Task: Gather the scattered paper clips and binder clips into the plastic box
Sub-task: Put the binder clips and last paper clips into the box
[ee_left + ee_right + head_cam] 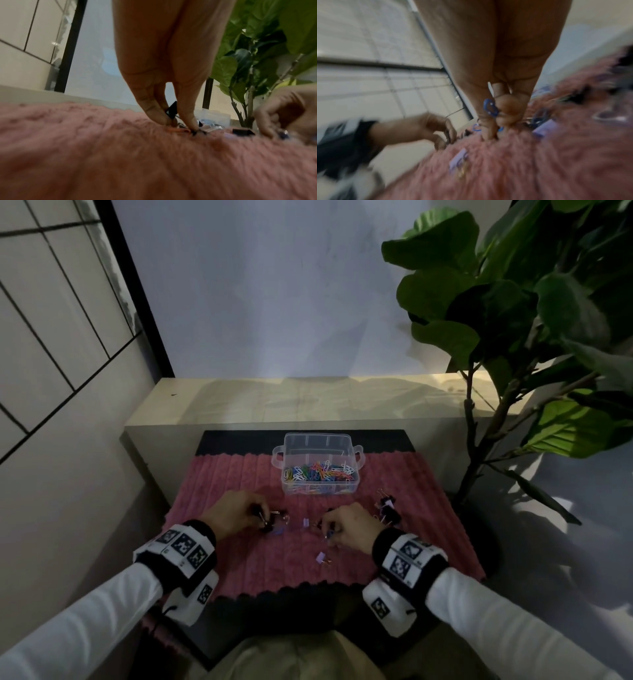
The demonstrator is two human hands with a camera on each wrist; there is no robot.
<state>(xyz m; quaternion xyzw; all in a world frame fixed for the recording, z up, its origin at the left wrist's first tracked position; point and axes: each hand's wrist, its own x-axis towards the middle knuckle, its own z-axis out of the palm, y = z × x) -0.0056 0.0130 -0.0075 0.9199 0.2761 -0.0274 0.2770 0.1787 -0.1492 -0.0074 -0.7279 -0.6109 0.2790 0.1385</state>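
A clear plastic box [356,454] holding several coloured paper clips stands at the far side of the pink furry mat [274,563]. My left hand [255,517] is down on the mat, its fingertips [161,117] pinching a black binder clip [171,111] beside an orange paper clip [179,130]. My right hand [330,530] is curled round blue paper clips [490,108], with its fingertips pressed into the fur. Purple binder clips [321,557] [306,522] lie loose between and in front of my hands. Another black binder clip [242,132] lies between the two hands.
A cluster of black and purple binder clips [388,508] lies at the mat's right side. A large leafy plant [513,320] stands to the right of the mat. A pale ledge [239,402] runs behind the box, and a wall is on the left.
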